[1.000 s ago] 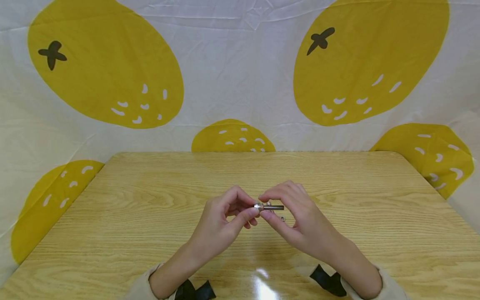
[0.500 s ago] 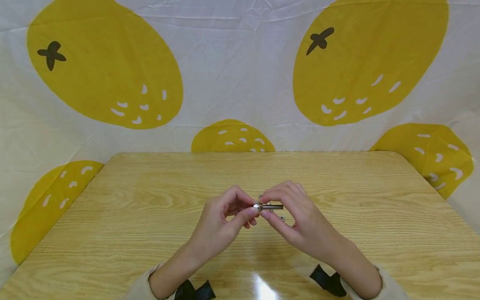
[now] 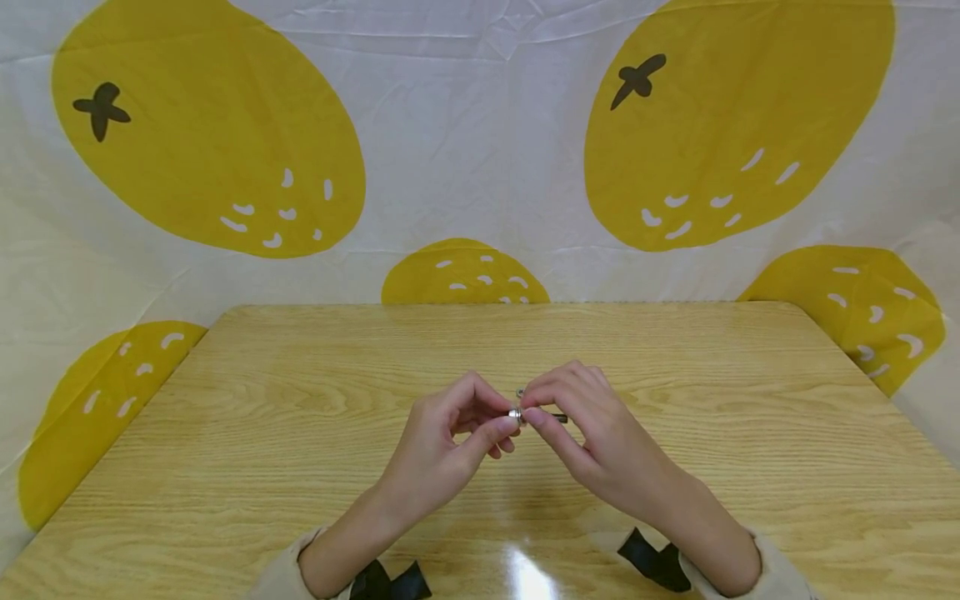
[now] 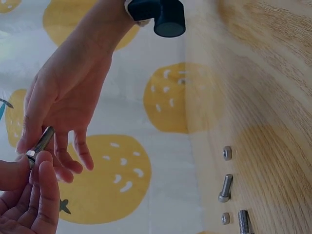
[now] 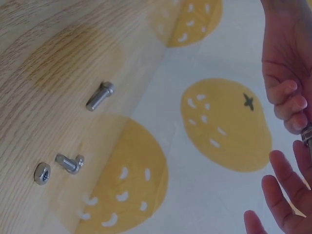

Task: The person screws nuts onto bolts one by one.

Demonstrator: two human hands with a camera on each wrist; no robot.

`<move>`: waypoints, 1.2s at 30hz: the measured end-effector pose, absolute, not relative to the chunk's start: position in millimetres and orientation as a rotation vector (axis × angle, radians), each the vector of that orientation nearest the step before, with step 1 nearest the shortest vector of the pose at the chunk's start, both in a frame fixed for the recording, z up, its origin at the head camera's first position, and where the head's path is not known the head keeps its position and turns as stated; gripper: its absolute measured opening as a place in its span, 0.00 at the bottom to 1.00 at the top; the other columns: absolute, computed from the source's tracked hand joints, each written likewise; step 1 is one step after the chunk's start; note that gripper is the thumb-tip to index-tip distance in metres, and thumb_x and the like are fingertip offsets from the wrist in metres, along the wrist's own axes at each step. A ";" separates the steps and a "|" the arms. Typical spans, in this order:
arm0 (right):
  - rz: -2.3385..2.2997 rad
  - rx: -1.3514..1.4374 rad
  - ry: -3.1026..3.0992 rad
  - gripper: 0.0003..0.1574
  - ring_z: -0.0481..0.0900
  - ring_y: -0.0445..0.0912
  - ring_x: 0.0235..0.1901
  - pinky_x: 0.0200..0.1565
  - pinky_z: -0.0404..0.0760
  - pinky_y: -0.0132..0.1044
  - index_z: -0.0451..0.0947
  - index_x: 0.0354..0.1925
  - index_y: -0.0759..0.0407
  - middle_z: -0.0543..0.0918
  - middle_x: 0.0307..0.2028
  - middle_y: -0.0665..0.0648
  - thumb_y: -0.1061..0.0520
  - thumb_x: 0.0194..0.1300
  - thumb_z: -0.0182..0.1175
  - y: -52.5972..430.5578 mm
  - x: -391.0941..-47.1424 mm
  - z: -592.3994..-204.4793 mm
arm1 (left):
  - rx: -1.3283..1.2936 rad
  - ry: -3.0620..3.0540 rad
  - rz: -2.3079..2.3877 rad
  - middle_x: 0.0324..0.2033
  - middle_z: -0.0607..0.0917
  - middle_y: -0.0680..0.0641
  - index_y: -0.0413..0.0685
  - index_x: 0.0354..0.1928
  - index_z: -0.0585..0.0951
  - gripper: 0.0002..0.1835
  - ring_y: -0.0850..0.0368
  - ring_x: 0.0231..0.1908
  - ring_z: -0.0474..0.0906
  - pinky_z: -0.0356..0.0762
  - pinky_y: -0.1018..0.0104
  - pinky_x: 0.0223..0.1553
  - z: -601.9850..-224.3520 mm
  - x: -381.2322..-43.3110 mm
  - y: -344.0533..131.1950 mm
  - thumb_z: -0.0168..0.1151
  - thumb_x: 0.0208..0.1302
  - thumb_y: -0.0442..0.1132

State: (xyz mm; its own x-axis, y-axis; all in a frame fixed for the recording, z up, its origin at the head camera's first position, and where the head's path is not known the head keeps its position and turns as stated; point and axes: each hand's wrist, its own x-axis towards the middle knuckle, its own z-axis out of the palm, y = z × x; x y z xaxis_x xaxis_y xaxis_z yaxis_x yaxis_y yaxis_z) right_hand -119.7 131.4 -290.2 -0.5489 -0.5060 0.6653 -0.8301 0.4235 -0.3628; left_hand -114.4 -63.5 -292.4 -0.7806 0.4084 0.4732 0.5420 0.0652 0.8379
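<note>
Above the table, my left hand (image 3: 450,442) pinches the head of a silver bolt (image 3: 514,414) between thumb and index finger. The bolt lies roughly level, its threaded shaft pointing right. In the left wrist view, a hex nut (image 4: 31,154) sits around the bolt close to its head. Thumb and index finger of my right hand (image 3: 592,425) pinch at this nut, hiding it and part of the shaft in the head view. At its right edge, the right wrist view catches only a piece of the bolt (image 5: 307,135).
On the wood-grain table (image 3: 300,500) lie loose bolts (image 4: 225,188) and nuts (image 4: 227,153), mostly hidden behind my hands in the head view. One loose nut (image 3: 521,392) shows just beyond my right fingertips. A lemon-print cloth (image 3: 480,125) hangs behind the table.
My right thumb and index finger, spread apart before, have come together at the nut and now cover much of the shaft. My left hand has stayed in place on the bolt head.
</note>
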 end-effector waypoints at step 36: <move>0.921 1.177 -2.186 0.06 0.72 0.41 0.45 0.49 0.65 0.37 0.76 0.41 0.53 0.78 0.43 0.47 0.58 0.64 0.58 130.9 -120.5 -293.4 | -0.988 -2.196 -1.870 0.30 0.84 0.38 0.37 0.37 0.75 0.04 0.63 0.26 0.81 0.82 0.65 0.26 -291.1 -114.6 -63.1 0.59 0.63 0.32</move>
State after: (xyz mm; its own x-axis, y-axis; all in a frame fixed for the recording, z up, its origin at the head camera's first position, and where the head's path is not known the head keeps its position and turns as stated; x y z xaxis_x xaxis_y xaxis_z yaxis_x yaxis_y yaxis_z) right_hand -120.5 130.9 -293.4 -0.5091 -0.5254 0.6817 -0.8549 0.4007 -0.3296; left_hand -114.6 -63.1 -291.1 -0.7863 0.4091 0.4630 0.5222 0.0397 0.8519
